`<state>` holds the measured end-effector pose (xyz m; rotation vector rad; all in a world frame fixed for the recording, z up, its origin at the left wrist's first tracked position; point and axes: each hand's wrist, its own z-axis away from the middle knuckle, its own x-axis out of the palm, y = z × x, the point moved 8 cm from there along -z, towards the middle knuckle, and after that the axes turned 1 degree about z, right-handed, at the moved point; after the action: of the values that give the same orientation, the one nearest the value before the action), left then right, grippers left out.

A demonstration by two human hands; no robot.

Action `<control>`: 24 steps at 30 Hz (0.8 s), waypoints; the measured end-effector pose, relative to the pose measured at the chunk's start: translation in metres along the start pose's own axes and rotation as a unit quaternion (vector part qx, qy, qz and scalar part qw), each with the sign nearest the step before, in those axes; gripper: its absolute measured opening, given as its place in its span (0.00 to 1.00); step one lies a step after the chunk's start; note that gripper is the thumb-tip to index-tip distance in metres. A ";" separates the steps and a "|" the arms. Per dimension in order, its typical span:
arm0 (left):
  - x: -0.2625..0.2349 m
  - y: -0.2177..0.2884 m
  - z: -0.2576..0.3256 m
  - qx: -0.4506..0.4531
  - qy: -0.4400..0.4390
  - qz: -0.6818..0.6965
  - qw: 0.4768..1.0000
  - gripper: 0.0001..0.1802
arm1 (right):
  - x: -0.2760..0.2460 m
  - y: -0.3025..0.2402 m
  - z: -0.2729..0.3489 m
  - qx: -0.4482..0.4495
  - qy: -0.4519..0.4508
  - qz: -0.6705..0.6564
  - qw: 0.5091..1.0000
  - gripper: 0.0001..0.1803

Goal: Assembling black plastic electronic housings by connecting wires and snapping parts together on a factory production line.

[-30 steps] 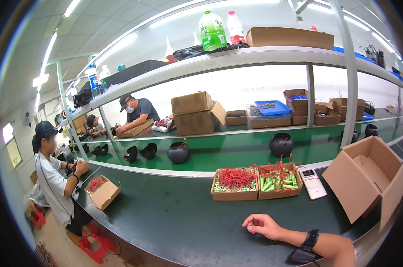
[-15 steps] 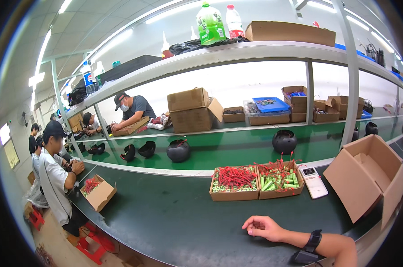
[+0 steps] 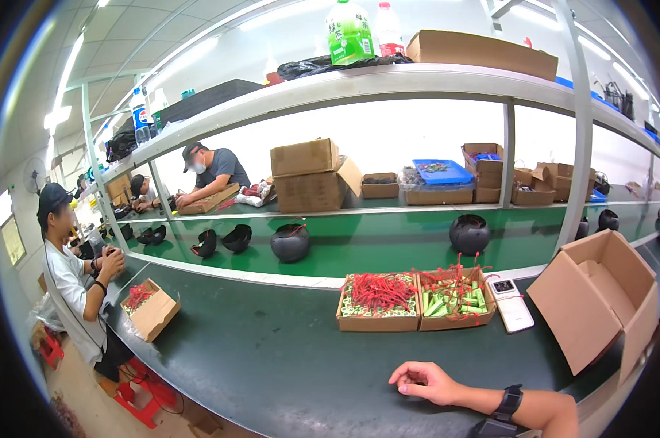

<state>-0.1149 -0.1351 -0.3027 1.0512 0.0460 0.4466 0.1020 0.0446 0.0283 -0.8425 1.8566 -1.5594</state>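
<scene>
My right hand rests on or just above the dark green worktop, in front of two small cardboard boxes. Its fingers curl loosely, with a gap between thumb and forefinger, and I see nothing in it. A black strap with a small device circles the wrist. The left box is full of pale green cylinders topped with red wires. In the right box, light green cylinders with red leads lie jumbled. Beside it is a white phone. My left hand is out of the picture.
A big open carton stands at the right. Beyond the worktop, black round shells sit on a green conveyor. At left, a co-worker stands near another parts box. A shelf spans overhead.
The view has shifted a little. My right hand appears slightly lower and further left, its pose nearly the same. At left, the standing co-worker has raised their head and hands.
</scene>
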 end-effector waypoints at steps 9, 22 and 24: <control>-0.001 -0.002 -0.005 -0.012 -0.016 -0.023 1.000 0.20 | -0.002 0.000 0.001 0.000 0.009 -0.006 1.000 0.10; 0.006 -0.007 -0.013 -0.026 -0.047 -0.049 0.997 0.20 | 0.001 0.004 0.003 0.034 0.002 -0.022 0.999 0.11; 0.006 -0.008 -0.014 -0.028 -0.051 -0.054 0.997 0.20 | 0.000 0.001 0.003 0.033 -0.001 -0.006 0.999 0.11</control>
<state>-0.1100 -0.1243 -0.3151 1.0087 -0.0001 0.2944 0.1039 0.0432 0.0267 -0.8268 1.7926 -1.6174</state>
